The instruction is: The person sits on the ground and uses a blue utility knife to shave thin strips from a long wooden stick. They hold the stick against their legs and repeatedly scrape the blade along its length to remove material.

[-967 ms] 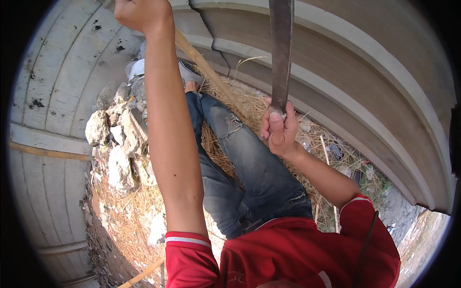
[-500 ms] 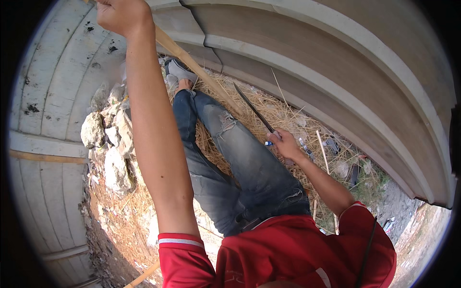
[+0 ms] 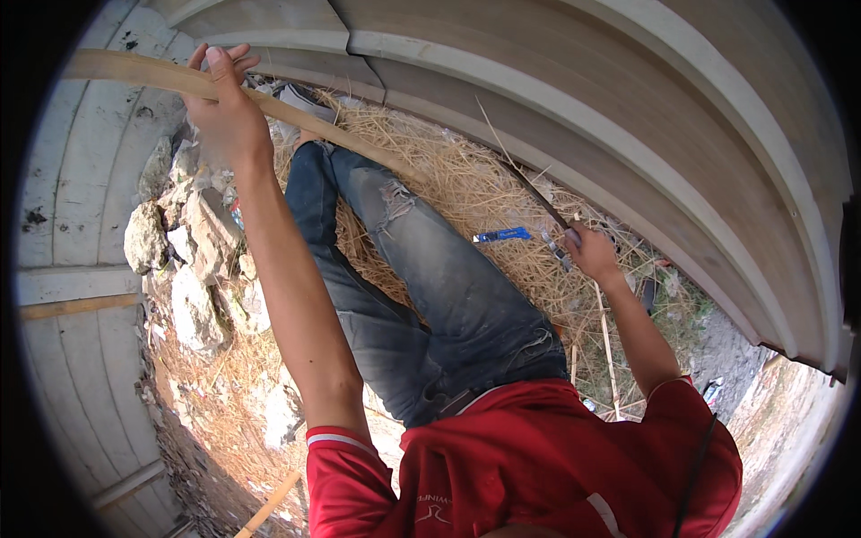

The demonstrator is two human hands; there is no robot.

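My left hand (image 3: 235,125) is at the upper left around a long, flat bamboo strip (image 3: 327,133). The thumb crosses the strip while the fingers stretch loosely beyond it. One end of the strip reaches the far left; the other slopes down to the straw past my knee. To the right, my right hand (image 3: 594,253) is closed round the handle of a machete (image 3: 541,199). Its long dark blade points away and to the left, low beside the metal wall, apart from the strip.
A corrugated metal wall (image 3: 574,108) curves along the right. White boards (image 3: 76,359) stand at the left, with rough stones (image 3: 197,305) beside them. Straw (image 3: 448,179) covers the ground, with a small blue object (image 3: 502,235) on it. Thin sticks (image 3: 608,350) lie near my right forearm.
My left hand has come lower, its grip loosened, and the strip lies flatter across the view. My right hand has swung the machete rightward toward the metal wall, uncovering the blue object.
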